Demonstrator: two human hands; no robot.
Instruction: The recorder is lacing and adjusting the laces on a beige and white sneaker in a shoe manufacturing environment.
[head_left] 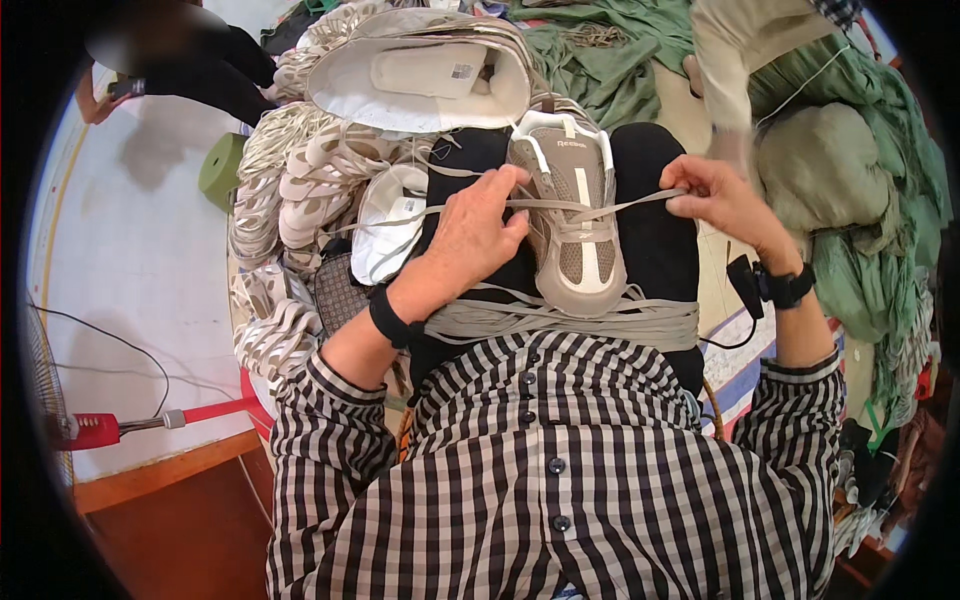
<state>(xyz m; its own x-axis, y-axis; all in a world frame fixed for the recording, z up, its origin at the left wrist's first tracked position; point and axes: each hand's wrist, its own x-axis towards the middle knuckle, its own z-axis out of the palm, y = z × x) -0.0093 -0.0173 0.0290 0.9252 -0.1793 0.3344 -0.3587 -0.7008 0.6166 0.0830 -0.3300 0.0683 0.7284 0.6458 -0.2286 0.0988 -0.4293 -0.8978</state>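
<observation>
A grey-brown mesh shoe upper [570,215] with white trim lies across my lap, its toe toward me. A flat grey shoelace [610,209] crosses the top of it. My right hand [725,200], off to the right of the shoe, pinches the shoelace between thumb and fingers and draws it out. At the shoe's left edge, my left hand [475,228] has its fingers curled around the same lace, which runs on to the left beneath the hand. A bundle of loose grey laces [470,322] lies over my thighs by the toe.
Heaps of pale shoe uppers [300,185] and a large white-lined upper [420,85] sit to the left and ahead. Green cloth [600,60] and a stuffed sack [825,165] are at the right. Two other people work nearby. A red-handled fan [95,430] stands left.
</observation>
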